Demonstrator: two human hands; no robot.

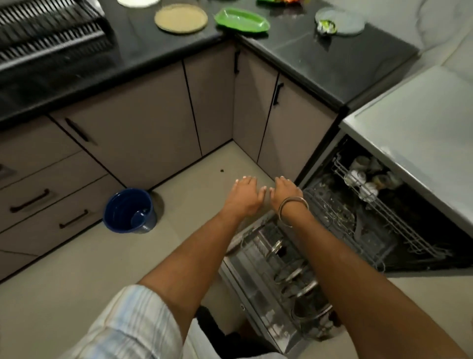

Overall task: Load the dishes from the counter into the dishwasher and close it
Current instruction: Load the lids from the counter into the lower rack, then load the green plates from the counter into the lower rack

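Both hands, left hand (243, 197) and right hand (286, 192), hover empty, fingers together, beyond the open dishwasher (332, 230); the green plate (242, 20) overhanging the surface (320, 59) edge above it risks being knocked off.

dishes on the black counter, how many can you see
4 at least: a tan round plate, a green leaf-shaped dish, a grey plate near the corner, and a white one cut off at the top edge; more may lie out of frame.

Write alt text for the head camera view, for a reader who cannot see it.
Two empty hands, left hand and right hand, reach out palms down over the open dishwasher, its racks already holding dishes. On the black counter behind remain a tan plate and a green tray; a blue bucket stands on the floor.
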